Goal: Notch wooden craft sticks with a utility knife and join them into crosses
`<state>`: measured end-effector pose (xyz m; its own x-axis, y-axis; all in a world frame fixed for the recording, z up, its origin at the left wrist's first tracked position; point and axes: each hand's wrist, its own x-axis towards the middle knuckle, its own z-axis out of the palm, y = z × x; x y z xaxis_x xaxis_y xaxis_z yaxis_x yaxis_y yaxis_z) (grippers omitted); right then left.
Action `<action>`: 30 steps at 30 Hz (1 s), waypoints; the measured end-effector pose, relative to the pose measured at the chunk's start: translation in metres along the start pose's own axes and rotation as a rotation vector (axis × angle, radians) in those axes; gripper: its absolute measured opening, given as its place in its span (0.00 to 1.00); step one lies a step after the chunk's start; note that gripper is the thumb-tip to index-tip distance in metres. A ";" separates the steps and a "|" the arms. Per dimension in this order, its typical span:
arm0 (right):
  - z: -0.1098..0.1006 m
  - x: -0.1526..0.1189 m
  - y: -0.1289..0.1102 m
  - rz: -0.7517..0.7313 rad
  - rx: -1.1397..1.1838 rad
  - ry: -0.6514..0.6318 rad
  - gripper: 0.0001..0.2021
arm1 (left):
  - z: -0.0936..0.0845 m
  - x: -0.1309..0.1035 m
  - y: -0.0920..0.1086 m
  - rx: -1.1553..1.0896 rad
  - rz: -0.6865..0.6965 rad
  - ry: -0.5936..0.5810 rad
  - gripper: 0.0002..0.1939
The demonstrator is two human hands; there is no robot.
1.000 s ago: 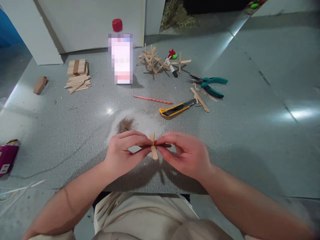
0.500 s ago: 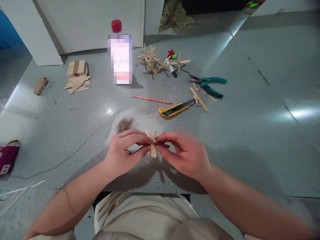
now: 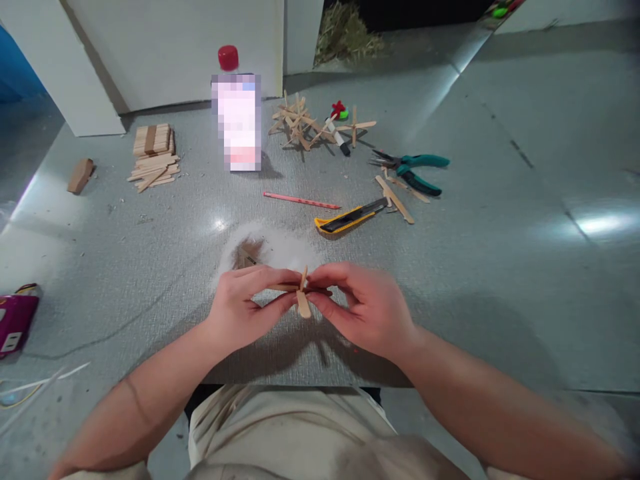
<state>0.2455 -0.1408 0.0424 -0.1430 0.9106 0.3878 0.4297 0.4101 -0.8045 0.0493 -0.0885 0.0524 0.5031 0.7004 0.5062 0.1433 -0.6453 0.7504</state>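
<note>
Small crossed piece of pale flat wooden sticks (image 3: 304, 305), on the near side of the yellow-and-black utility knife (image 3: 350, 217), a bit to its L. One stick runs near-to-far; others run sideways b/w the hands. L hand (image 3: 245, 303) & R hand (image 3: 370, 307), abt. equally near, each pinch it narrowly, thumb to fingers; the joint is prob. behind the fingertips, hard to see. Teal-handled pliers (image 3: 425, 161) lie beyond the knife, to its R.

sticks (image 3: 304, 306): tan | cap (image 3: 228, 58): red | cutter (image 3: 345, 221): yellow, black | pliers (image 3: 425, 161): teal, black
</note>
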 end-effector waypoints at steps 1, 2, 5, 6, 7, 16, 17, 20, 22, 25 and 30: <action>0.000 0.000 -0.001 -0.003 -0.007 0.000 0.07 | 0.000 0.000 -0.001 0.001 0.006 -0.001 0.08; -0.001 0.000 -0.001 -0.006 -0.016 0.001 0.07 | 0.000 -0.001 -0.001 0.000 0.014 -0.004 0.08; -0.002 0.000 -0.003 -0.020 -0.038 -0.001 0.06 | -0.001 -0.002 -0.003 -0.003 0.034 -0.016 0.09; -0.003 0.000 -0.003 -0.024 -0.044 -0.001 0.05 | -0.001 -0.002 -0.003 -0.004 0.039 -0.019 0.09; -0.003 -0.001 -0.003 -0.028 -0.050 -0.004 0.05 | -0.001 -0.003 -0.003 -0.004 0.043 -0.020 0.09; -0.005 0.002 -0.003 -0.098 -0.079 -0.007 0.03 | -0.002 -0.003 -0.006 -0.088 -0.060 -0.059 0.09; -0.006 0.002 -0.003 -0.108 -0.081 0.001 0.03 | -0.002 -0.003 -0.007 -0.101 -0.078 -0.061 0.09; -0.006 0.002 -0.004 -0.134 -0.090 0.020 0.05 | -0.001 -0.005 -0.008 -0.131 -0.105 -0.055 0.11; -0.007 0.002 -0.005 -0.145 -0.096 0.029 0.05 | -0.001 -0.006 -0.009 -0.147 -0.102 -0.051 0.12; -0.007 0.001 -0.005 -0.170 -0.103 0.034 0.06 | 0.000 -0.007 -0.009 -0.168 -0.095 -0.046 0.13; -0.008 0.000 -0.007 -0.186 -0.120 0.043 0.07 | 0.003 -0.010 -0.012 -0.187 -0.097 -0.033 0.14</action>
<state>0.2493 -0.1444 0.0519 -0.1928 0.8157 0.5454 0.5029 0.5595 -0.6588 0.0448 -0.0890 0.0371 0.5228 0.7439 0.4162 0.0329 -0.5055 0.8622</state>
